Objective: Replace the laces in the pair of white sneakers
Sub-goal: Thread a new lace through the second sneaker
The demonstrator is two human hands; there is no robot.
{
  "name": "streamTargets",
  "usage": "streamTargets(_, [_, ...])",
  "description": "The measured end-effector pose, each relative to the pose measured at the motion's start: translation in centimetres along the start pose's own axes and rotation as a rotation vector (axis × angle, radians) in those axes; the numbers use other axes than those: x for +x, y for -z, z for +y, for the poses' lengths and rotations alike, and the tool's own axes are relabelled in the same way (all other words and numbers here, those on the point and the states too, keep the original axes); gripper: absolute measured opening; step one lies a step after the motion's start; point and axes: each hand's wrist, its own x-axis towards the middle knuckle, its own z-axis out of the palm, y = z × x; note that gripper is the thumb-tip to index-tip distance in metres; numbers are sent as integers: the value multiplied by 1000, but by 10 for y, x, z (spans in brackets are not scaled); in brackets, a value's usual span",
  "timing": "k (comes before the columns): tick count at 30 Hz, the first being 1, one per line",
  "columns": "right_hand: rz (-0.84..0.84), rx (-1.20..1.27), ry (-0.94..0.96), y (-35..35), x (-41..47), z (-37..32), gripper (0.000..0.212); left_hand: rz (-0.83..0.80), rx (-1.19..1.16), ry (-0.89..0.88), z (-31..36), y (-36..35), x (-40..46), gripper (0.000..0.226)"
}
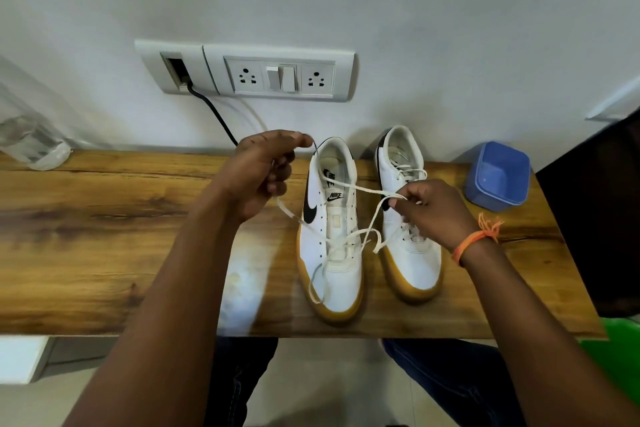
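Both hands, left (pixel 258 173) and right (pixel 434 211), pinch the lace (pixel 360 189).

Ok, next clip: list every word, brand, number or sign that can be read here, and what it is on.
"NIKE" on the tongue label of the left sneaker.
Black swoosh logo, no letters, on that sneaker's side.
Black print on its insole: too distorted to read.
Switch panel and blue container: no readable text.

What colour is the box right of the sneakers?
Blue; the box shows plainly in the head view, the only one.
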Motion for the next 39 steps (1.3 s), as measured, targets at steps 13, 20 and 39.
streamTargets(13, [-215, 18, 70, 10, -3, 4, 38, 202, 81, -110, -3, -1, 1, 21])
streamTargets(20, [-49, 521, 199, -1, -7, -28, 35, -170, 284, -57, -15, -39, -2, 23])
streamTargets(39, [91, -349, -196, 33, 5, 26, 44, -114, 781, 223, -9, 20, -6, 13])
